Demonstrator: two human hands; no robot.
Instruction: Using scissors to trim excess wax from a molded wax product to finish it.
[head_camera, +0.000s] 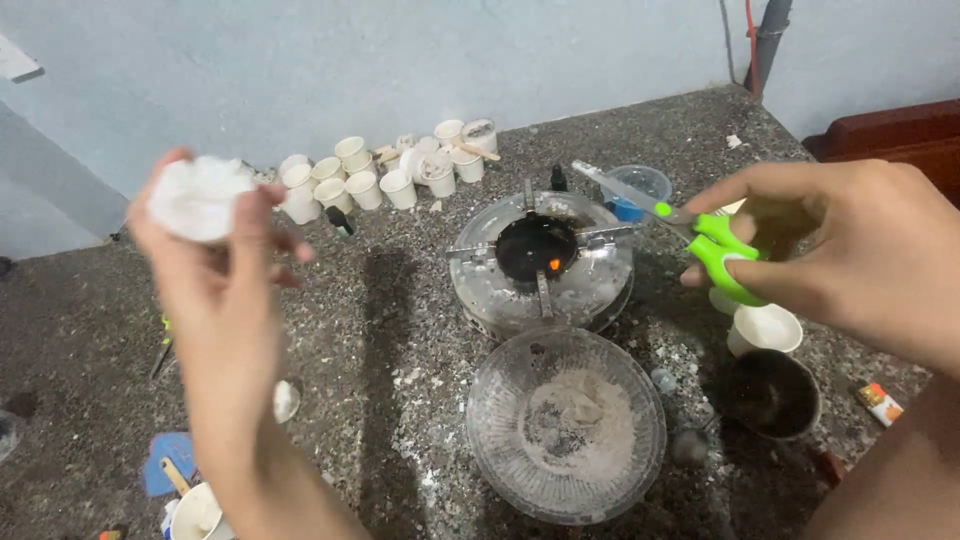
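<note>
The left hand (215, 270) was raised over the speckled counter (400, 330), its fingers pinched around a fluffy white wad (197, 197) that looked like cotton, held at head height, well apart from the other hand. The right hand (840, 250) gripped green-handled scissors (690, 235), fingers through the loops, blades nearly closed. Their long axis ran diagonally, tips pointing up and left above the small burner (540, 260), where an orange glow showed. By my reading, this was the moment of bringing wad and scissors together; a cut would call for opening the blades and closing the gap between both hands. A glass bowl (566, 425) sat just below the burner.
</note>
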